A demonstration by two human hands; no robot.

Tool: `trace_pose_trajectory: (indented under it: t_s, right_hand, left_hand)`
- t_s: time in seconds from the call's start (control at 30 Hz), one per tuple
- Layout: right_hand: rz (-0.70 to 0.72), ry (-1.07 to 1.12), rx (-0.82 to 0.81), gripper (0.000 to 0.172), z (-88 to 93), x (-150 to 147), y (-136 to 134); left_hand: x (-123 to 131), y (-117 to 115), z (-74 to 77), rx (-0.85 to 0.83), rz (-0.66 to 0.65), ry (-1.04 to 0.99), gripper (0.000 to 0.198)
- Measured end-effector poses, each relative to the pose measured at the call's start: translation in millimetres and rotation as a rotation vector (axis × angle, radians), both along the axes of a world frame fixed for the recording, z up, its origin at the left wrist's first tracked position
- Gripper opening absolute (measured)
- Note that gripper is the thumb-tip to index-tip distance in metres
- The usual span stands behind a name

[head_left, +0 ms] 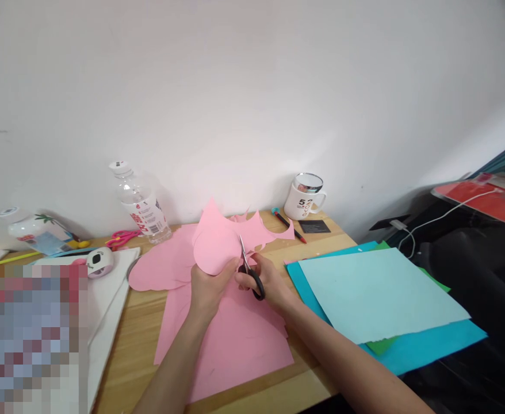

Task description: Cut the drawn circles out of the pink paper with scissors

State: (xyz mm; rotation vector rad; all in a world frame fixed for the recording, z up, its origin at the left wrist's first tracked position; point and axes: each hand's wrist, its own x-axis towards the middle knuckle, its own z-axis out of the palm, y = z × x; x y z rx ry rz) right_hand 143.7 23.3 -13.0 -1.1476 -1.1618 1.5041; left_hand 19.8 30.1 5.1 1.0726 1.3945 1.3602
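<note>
My left hand (211, 284) pinches the lower edge of a pink paper cutout (213, 244) with a rounded outline. In my right hand (263, 276) is a pair of scissors (256, 284) with black handles, its blades pointing up beside the cutout's right edge. Pink paper scraps (267, 225) with curved cut edges lie just behind the hands. Under my wrists is a larger pink paper sheet (239, 345) with faint marks. More pink paper shapes (155, 270) spread out to the left.
A clear bottle (142, 207) and a white mug (304, 198) stand by the wall. A pen (290, 226) and a dark card (315, 226) lie near the mug. Pale blue paper (382, 293) tops a stack at right. Pink-handled scissors (123, 237) and a second bottle (37, 230) are left.
</note>
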Motion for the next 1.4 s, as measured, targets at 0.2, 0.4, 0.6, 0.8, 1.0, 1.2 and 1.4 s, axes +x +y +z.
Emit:
trace_pose_trajectory:
  t_s: [0.2,0.4,0.6,0.8,1.0,1.2,1.4]
  right_hand:
    - [0.015,-0.006,0.01,0.049,-6.2,1.5,0.6]
    - [0.015,-0.026,0.02,0.048,-1.9,2.0,0.0]
    - [0.009,-0.041,0.017,0.05,-2.7,2.4,0.3]
    - [0.021,-0.041,0.024,0.047,-6.4,2.5,1.9]
    - [0.029,-0.02,0.019,0.042,-5.2,1.4,2.1]
    - [0.035,-0.065,-0.029,0.042,-9.1,-1.8,1.2]
    - [0.04,-0.032,0.021,0.038,-3.0,0.2,1.6]
  left_hand:
    - [-0.9,1.0,-0.3,-0.005,0.004,0.01,0.024]
    - [-0.9,0.8,0.8,-0.01,0.023,0.025,0.027]
    - [-1.4,-0.1,0.8,-0.039,0.009,0.033,0.023]
    - [-2.9,0.7,-4.8,-0.02,0.004,0.022,0.022]
    - [-0.6,0.7,-2.2,0.002,-0.004,0.015,0.017]
    - [-0.2,0.4,1.1,-0.006,-0.009,-0.015,0.017]
    - [-0.6,1.6,-4.3,-0.006,-0.029,0.005,0.026]
